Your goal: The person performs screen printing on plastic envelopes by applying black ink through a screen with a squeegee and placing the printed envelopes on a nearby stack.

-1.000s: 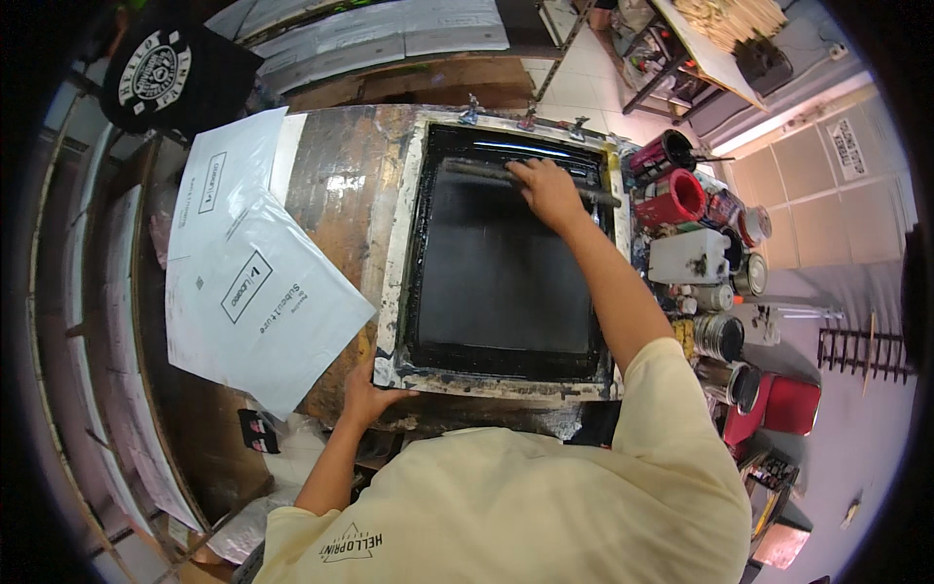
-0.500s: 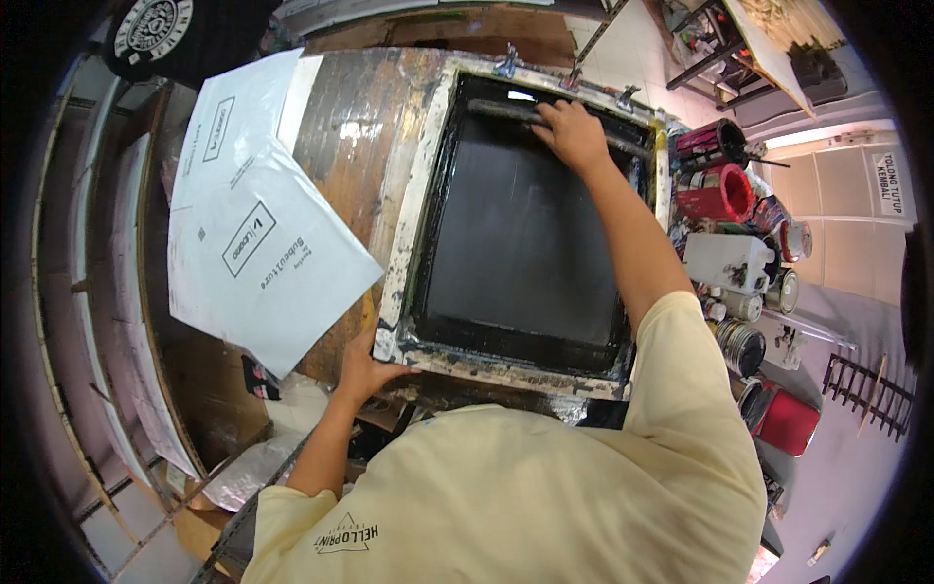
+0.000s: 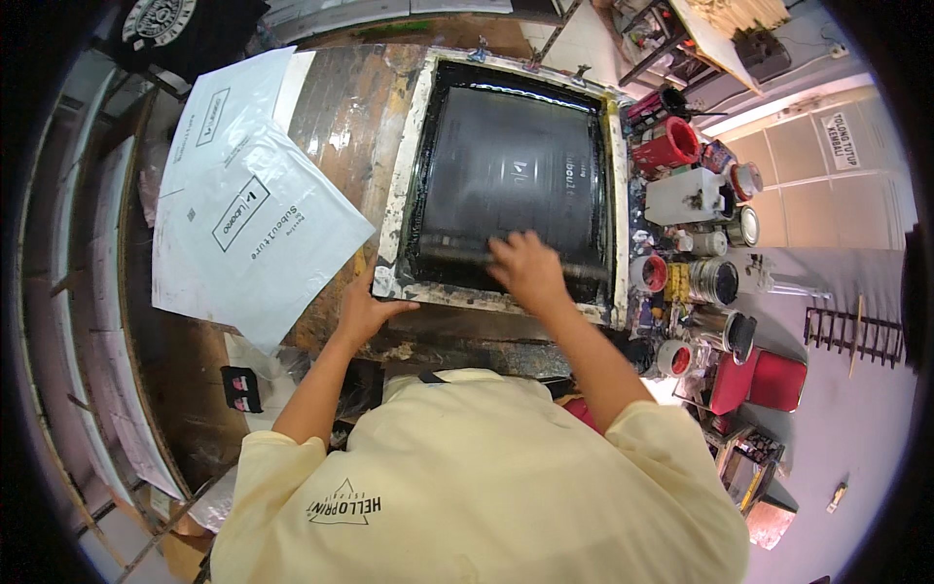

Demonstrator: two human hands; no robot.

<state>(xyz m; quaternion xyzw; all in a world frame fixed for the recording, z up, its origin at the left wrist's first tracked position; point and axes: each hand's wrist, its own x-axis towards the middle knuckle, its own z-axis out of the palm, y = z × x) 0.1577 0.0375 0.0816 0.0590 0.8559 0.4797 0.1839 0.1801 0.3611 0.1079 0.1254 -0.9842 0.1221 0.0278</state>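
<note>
A screen printing frame with whitish, ink-stained wooden sides lies on the worktable. My left hand holds its near left corner, thumb along the near edge and fingers at the left side. Inside the frame, the dark mesh is wet with black ink, and pale lettering shows through it. My right hand, slightly blurred, grips a squeegee near the mesh's near end. Motion smears the squeegee into a dark band, and my hand covers part of it. White printed plastic mailers lie overlapping left of the frame.
Hinge clamps stand at the frame's far edge. Ink tubs, including a red one, a white jerrycan and several cans, crowd the right side. Shelving rises on the left. A red chair stands at the right.
My right hand has pulled the squeegee from the far end of the mesh towards me. Lettering now shows on the mesh. My left hand stays at the frame's corner; the whole view has shifted slightly.
</note>
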